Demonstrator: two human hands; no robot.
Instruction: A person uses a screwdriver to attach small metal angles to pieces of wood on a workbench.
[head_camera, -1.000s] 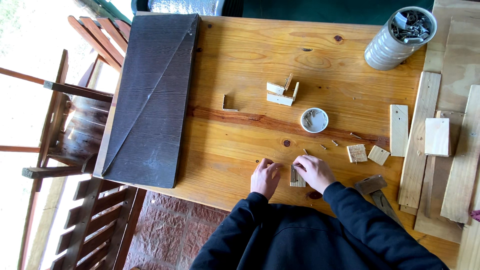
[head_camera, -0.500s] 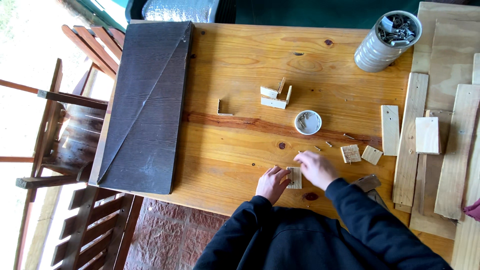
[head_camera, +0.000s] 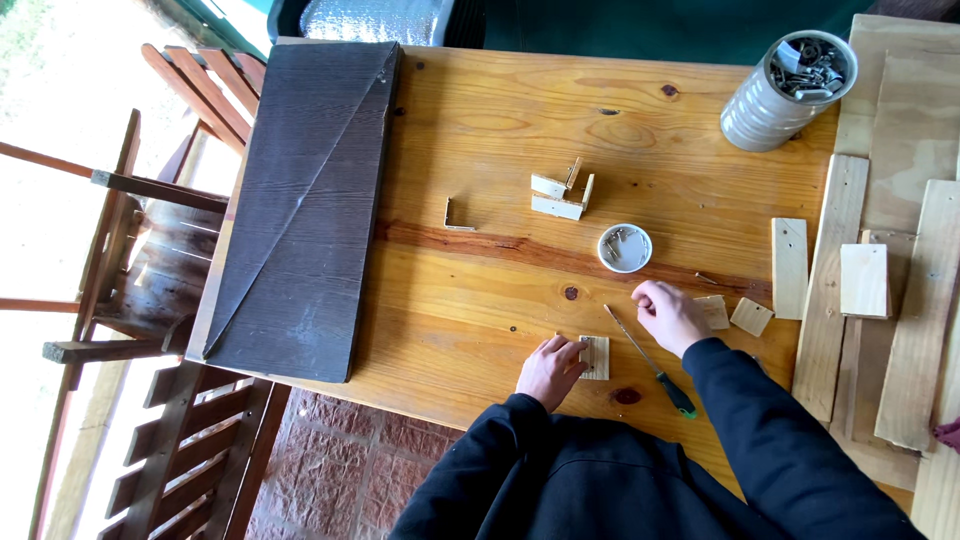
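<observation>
Left hand (head_camera: 549, 370) grip loosely curled, fingertips pinning small wooden block (head_camera: 595, 357); right hand (head_camera: 668, 315) grip closed, contents unclear.

One small wooden block (head_camera: 595, 357) under the left hand (head_camera: 550, 371). One green-handled screwdriver (head_camera: 650, 362) just below the right hand (head_camera: 670, 315), two little wood squares (head_camera: 750, 316) right beside it. One white dish of screws (head_camera: 625, 248) above, one ribbed can (head_camera: 785, 90) far beyond.
</observation>
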